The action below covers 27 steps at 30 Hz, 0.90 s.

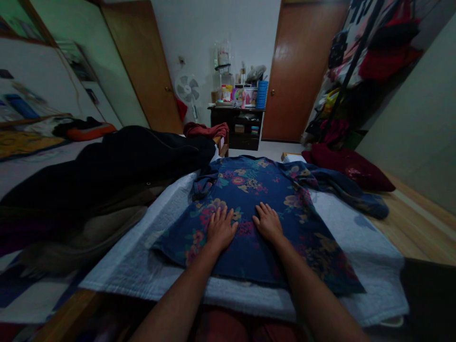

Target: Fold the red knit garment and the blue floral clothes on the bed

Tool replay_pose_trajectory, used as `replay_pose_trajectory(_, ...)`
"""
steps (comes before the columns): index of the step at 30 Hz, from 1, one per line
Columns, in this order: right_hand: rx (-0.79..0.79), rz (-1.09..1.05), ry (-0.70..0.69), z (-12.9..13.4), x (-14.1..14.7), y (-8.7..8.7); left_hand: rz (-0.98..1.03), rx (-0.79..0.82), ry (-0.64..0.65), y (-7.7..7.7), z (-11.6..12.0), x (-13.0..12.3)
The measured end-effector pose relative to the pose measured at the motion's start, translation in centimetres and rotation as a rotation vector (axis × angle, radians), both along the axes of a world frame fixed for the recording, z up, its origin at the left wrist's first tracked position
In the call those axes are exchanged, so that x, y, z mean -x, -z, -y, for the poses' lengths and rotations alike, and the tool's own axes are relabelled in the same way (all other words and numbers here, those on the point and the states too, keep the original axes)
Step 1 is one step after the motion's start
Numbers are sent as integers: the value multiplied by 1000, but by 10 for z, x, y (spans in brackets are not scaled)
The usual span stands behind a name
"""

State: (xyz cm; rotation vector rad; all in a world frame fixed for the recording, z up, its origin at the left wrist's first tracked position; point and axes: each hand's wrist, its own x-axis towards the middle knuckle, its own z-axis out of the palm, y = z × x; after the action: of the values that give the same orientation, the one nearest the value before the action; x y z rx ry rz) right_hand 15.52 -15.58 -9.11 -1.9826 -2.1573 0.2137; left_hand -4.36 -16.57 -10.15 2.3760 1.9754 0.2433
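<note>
Far L: dark clothes heap (117, 164) beside pale quilted cloth (131, 256). L hand (221, 229) flat, palm down, fingers slightly spread, on blue floral shirt (245, 202), wh. lies spread out on cloth. R hand (269, 223) likewise flat on shirt, apart fr. L hand. Far R: maroon cushion (356, 166) nr shirt's outstretched sleeve (351, 191)

two hands (221, 229) (269, 223); one floral garment (245, 192); two brown doors (146, 66) (304, 71); one fan (187, 88)

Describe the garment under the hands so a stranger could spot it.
Find the pale quilt in the foreground. Spread across it, under the left hand and right hand, lies the dark blue garment. Its multicoloured flower print sets it apart from the black cloth and maroon pillow.
</note>
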Motion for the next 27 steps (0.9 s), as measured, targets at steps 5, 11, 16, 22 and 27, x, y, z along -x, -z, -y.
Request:
replay_pose_trajectory(5, 23, 72, 123, 3, -39, 3, -18, 17, -50, -1, 3, 1)
replay_pose_trajectory(11, 34, 91, 255, 14, -59, 5, -30, -20, -139, -1, 11, 1)
replay_pose_trajectory(16, -36, 50, 267, 26, -36, 1, -12, -40, -45, 1, 16, -9)
replay_pose_trajectory(22, -72, -33, -36, 40, 2, 5, 50, -7, 234, -1, 10, -21)
replay_pose_trajectory(27, -41, -44, -55, 42, -2, 6, -45, -53, 100, -9, -14, -1)
